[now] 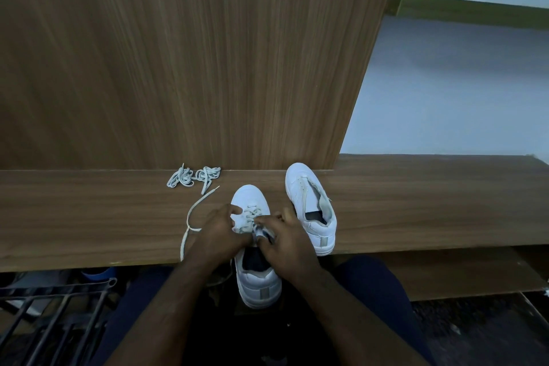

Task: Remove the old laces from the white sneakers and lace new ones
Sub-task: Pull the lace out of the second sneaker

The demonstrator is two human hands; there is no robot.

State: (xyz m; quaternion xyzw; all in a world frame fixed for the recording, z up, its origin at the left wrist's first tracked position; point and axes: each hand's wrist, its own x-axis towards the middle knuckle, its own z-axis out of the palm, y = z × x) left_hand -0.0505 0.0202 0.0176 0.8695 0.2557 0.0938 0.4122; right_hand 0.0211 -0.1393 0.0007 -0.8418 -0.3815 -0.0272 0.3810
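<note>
Table (89, 217) carries both sneakers; the near sneaker (255, 246) lies lengthwise under both hands, toe pointing away. Beyond the right hand (289, 242) sits the unlaced sneaker (310, 205). Left hand (221, 235) and right hand both pinch its lace (252, 217) mid-tongue. Bundled laces (193, 177) lie beyond the left hand.

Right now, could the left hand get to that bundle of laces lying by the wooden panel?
Probably yes. The left hand is busy at the near sneaker, but the bundle of laces lies on the open bench ahead of it, nothing between.
</note>
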